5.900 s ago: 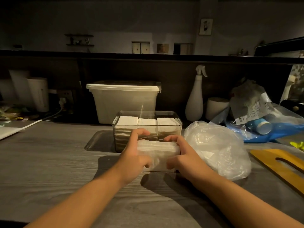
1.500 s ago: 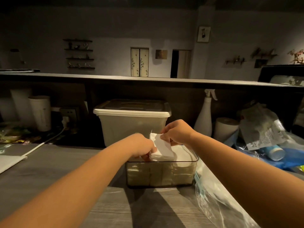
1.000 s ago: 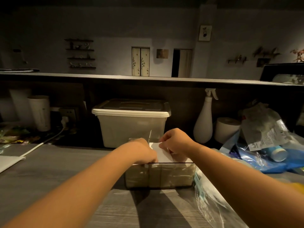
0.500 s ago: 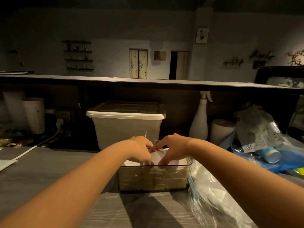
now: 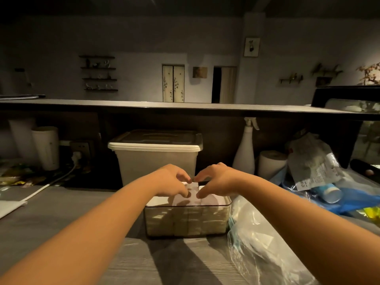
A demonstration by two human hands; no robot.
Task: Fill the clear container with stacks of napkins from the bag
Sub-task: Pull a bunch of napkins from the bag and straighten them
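Observation:
The clear container stands on the grey counter in front of me, packed with rows of white napkins. My left hand and my right hand meet over its middle with curled fingers. Between them they hold a stack of napkins set down into the container, thumbs on its near side and fingertips on its far side. Most of that stack is hidden by my hands. The crumpled clear plastic bag lies just right of the container, under my right forearm.
A white lidded bin stands right behind the container. A white spray bottle, a paper roll and a heap of blue and clear bags fill the right. White cups and a cable sit at the left.
Both hands carried the napkin stack from in front of the container, stood it over the opening and lowered it in. Over the last half second they barely moved.

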